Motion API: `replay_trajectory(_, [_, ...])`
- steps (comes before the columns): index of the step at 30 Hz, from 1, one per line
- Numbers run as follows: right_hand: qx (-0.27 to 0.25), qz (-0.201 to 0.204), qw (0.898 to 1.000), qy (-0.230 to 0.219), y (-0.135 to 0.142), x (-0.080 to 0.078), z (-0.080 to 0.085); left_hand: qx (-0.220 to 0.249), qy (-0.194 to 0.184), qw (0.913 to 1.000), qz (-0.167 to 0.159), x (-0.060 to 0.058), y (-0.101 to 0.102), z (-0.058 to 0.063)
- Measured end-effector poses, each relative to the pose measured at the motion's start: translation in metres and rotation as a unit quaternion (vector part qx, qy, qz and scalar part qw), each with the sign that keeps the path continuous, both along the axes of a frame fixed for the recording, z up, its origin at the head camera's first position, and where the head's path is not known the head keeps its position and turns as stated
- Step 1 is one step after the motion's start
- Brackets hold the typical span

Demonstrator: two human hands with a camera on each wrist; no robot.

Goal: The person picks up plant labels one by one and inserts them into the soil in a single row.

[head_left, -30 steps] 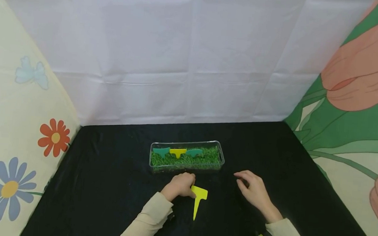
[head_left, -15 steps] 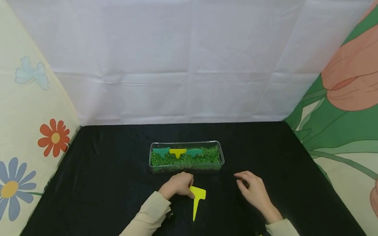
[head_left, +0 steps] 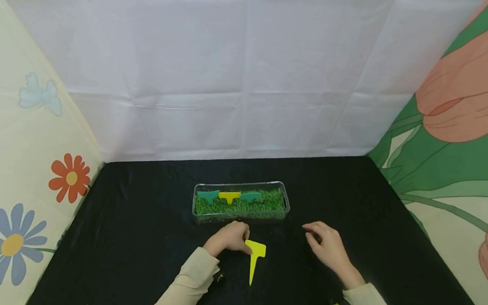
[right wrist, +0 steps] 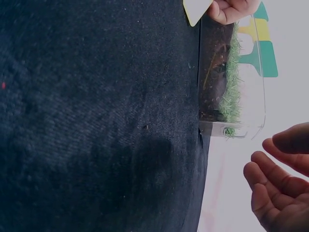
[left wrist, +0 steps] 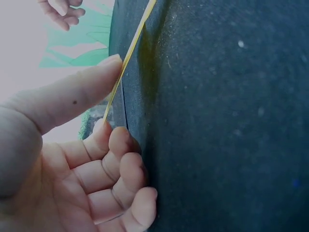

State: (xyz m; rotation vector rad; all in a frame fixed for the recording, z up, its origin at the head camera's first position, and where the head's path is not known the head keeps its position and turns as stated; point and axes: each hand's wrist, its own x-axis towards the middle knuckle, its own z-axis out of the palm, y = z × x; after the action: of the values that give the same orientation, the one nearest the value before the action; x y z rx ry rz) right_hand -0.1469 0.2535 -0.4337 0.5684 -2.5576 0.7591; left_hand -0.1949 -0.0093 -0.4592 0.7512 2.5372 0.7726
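Note:
My left hand [head_left: 230, 237] pinches a yellow T-shaped plant label [head_left: 256, 249] by the left side of its head, and the pointed stem aims toward me. Seen edge-on in the left wrist view, the label [left wrist: 130, 50] sits between the thumb and index finger, tilted close to the black cloth. My right hand [head_left: 328, 246] hovers with loosely bent fingers, holding nothing. Just beyond the left hand is a clear plastic box [head_left: 285, 213] of green grass [head_left: 272, 202]. A yellow label [head_left: 229, 196] stands in it between two green labels, one left [head_left: 208, 196] and one right [head_left: 251, 197].
Black cloth [head_left: 136, 239] covers the table. A white sheet [head_left: 245, 77] hangs behind it. Flower-printed cloths close off the left [head_left: 14, 155] and right [head_left: 460, 163] sides. Dark soil [right wrist: 217, 63] shows through the box wall in the right wrist view.
My left hand has shifted slightly left with the pinched yellow label, then stayed almost still. The right hand and the box look the same as before.

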Motion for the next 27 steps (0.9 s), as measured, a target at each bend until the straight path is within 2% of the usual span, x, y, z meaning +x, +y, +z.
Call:
replay_trajectory(5, [0.003,-0.001,1.000,-0.004,0.0012,-0.0007,-0.0022,0.003,-0.012,0.9999,0.008,-0.0004,-0.0003,-0.0010])
replay_trajectory(11, [0.006,-0.001,1.000,-0.008,0.0016,-0.0009,-0.0030,0.016,-0.006,0.9998,0.010,-0.0012,-0.0007,-0.0031])
replay_trajectory(18, [0.006,-0.003,1.000,-0.013,0.0011,0.0001,-0.0014,0.053,0.000,0.9985,0.012,-0.0016,-0.0008,-0.0045])
replay_trajectory(27, [0.005,-0.001,1.000,-0.006,0.0013,0.0013,-0.0020,0.113,-0.022,0.9933,0.009,0.0003,-0.0005,-0.0013])
